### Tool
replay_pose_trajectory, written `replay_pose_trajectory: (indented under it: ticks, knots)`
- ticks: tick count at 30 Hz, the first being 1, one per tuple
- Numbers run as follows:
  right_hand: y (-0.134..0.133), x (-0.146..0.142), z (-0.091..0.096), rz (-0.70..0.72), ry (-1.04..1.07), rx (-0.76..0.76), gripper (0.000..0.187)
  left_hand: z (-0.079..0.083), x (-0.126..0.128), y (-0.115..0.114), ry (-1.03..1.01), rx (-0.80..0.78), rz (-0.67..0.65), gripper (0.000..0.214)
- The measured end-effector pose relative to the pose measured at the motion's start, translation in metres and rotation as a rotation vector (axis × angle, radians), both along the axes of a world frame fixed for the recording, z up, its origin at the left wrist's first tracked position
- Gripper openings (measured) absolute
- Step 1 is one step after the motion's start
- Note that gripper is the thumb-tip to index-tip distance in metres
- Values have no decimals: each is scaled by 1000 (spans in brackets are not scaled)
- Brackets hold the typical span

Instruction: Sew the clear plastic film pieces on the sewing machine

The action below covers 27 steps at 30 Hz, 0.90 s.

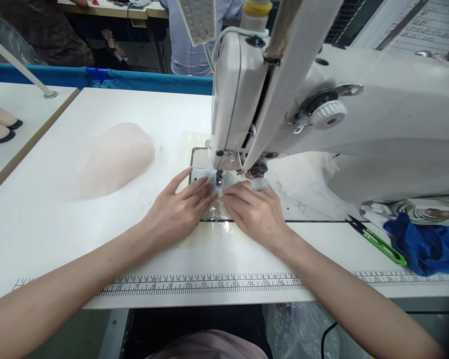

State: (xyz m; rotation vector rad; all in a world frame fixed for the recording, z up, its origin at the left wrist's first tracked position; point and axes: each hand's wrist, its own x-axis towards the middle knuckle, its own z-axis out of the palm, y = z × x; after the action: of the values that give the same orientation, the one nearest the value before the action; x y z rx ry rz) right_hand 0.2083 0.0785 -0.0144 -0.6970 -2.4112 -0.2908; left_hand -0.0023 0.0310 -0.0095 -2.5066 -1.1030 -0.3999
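My left hand (181,209) lies with its fingers stretched out over the metal needle plate (202,173) of a white sewing machine (232,99), left of the presser foot (219,177). To the right of the foot, my right hand (256,212) has its fingers drawn together, thumb hidden. Whatever it pinches is too small or too covered to make out. A sheer beige fabric piece (115,159) rests on the table to the left. Pale thin fabric (303,174) lies under the machine arm, right of my right hand.
Green thread snips (383,247), a blue cloth (426,244) and a coiled cord (430,205) lie at the right. A printed ruler (209,285) runs along the front edge. Beige pieces with black ends (0,122) are far left. A person in a striped shirt (189,45) stands behind.
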Motion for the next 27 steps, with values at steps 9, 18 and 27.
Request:
replay_pose_trajectory:
  ticks: [9, 18, 27]
  knots:
    - [-2, 4, 2, 16, 2, 4, 17, 2, 0, -2, -9, -11, -26, 32]
    - [-2, 5, 2, 2, -34, -22, 21, 1, 0, 1, -21, -6, -13, 32]
    - [1, 3, 4, -20, -54, -67, 18, 2, 0, 6, -30, -19, 27, 33]
